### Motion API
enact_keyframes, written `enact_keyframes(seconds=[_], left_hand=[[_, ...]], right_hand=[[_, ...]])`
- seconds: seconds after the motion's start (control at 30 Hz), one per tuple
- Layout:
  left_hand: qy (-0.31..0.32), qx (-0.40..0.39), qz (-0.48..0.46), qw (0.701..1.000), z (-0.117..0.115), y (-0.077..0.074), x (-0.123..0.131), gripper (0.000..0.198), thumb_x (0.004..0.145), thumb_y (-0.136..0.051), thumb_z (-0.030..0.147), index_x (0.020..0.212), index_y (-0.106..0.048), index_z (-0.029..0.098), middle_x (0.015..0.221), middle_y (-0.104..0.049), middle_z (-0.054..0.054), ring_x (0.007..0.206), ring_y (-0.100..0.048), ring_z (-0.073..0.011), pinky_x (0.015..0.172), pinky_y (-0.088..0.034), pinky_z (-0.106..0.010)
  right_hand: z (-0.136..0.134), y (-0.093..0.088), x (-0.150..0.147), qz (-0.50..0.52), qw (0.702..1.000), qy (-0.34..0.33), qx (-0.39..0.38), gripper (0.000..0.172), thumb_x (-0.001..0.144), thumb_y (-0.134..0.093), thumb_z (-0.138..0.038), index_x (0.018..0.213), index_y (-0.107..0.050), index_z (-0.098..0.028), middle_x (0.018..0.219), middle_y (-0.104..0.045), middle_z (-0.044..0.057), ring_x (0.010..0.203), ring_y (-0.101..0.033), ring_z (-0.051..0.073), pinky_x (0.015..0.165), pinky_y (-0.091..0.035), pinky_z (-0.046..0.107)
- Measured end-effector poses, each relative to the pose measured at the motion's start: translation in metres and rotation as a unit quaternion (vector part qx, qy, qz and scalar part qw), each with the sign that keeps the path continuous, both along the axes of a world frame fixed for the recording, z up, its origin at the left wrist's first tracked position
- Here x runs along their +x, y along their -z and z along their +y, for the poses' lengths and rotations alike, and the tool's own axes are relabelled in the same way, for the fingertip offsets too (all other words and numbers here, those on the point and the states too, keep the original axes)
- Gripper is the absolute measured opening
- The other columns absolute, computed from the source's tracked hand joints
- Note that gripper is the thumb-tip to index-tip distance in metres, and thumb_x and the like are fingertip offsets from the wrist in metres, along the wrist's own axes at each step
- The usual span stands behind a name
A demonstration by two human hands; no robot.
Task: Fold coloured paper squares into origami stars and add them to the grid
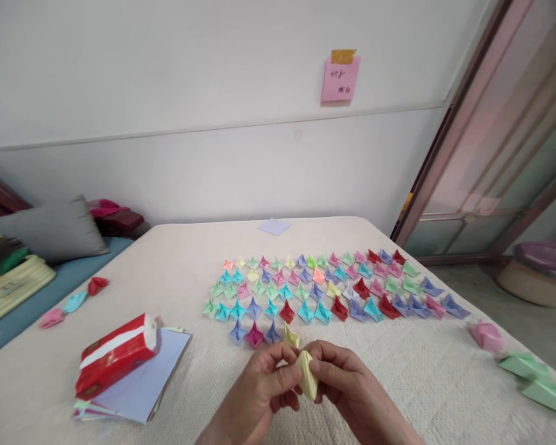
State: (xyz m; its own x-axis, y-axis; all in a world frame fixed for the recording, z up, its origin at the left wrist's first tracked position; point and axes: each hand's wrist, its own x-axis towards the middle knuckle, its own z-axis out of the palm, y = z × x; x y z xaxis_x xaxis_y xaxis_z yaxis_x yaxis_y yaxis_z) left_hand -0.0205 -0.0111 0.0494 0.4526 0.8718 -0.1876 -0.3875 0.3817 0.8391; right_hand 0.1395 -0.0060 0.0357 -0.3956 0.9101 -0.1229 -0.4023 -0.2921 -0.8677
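Observation:
Between my two hands is a pale yellow folded paper piece (307,374), narrow and pointed at its ends. My left hand (264,386) pinches its left side with thumb and fingers. On its right side, my right hand (343,383) presses with the thumb, the fingers curled behind. Just past my fingertips stands a yellow origami boat (291,335), the last in a short row with a magenta origami boat (254,335). Beyond it, several rows of small origami boats (287,312) in many colours cover the middle of the covered surface.
At the left, a red tissue pack (118,355) lies on a stack of coloured paper sheets (155,377). Folded paper pieces (75,301) lie farther left. A pink paper piece (487,337) and green ones (549,392) sit at the right edge. One lilac sheet (274,227) lies near the wall.

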Motion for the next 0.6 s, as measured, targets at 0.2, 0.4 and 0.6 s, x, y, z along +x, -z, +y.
enact_keyframes(seconds=[0.2, 0.4, 0.6], left_hand=[[-0.032, 0.015, 0.029, 0.999, 0.000, 0.004, 0.005, 0.013, 0.077, -0.068, 0.025, 0.072, -0.061, 0.015, 0.085, -0.064, -0.005, 0.077, -0.061, -0.0178, 0.073, -0.043, -0.030], [-0.167, 0.167, 0.196, 0.952, 0.009, 0.019, 0.005, 0.023, 0.066, -0.075, 0.019, 0.054, -0.056, 0.015, 0.085, -0.056, -0.004, 0.077, -0.056, -0.0165, 0.063, -0.042, -0.024], [-0.181, 0.180, 0.111, 0.960, 0.003, 0.027, 0.010, 0.018, 0.072, -0.072, 0.020, 0.078, -0.054, 0.020, 0.073, -0.059, 0.001, 0.063, -0.056, -0.0118, 0.058, -0.044, -0.022]], right_hand=[[0.003, 0.001, -0.003, -0.080, 0.996, 0.030, 0.027, 0.019, 0.077, -0.060, -0.016, 0.059, -0.056, -0.016, 0.061, -0.055, -0.001, 0.059, -0.044, 0.012, 0.057, -0.031, 0.026], [0.005, -0.001, -0.005, -0.101, 0.990, 0.065, 0.074, 0.016, 0.073, -0.066, -0.022, 0.061, -0.058, -0.017, 0.068, -0.056, -0.001, 0.066, -0.047, 0.014, 0.062, -0.035, 0.027], [0.002, 0.001, -0.006, -0.156, 0.968, 0.143, 0.135, 0.011, 0.075, -0.068, -0.025, 0.073, -0.058, -0.020, 0.064, -0.049, -0.004, 0.061, -0.044, 0.013, 0.057, -0.036, 0.025]])
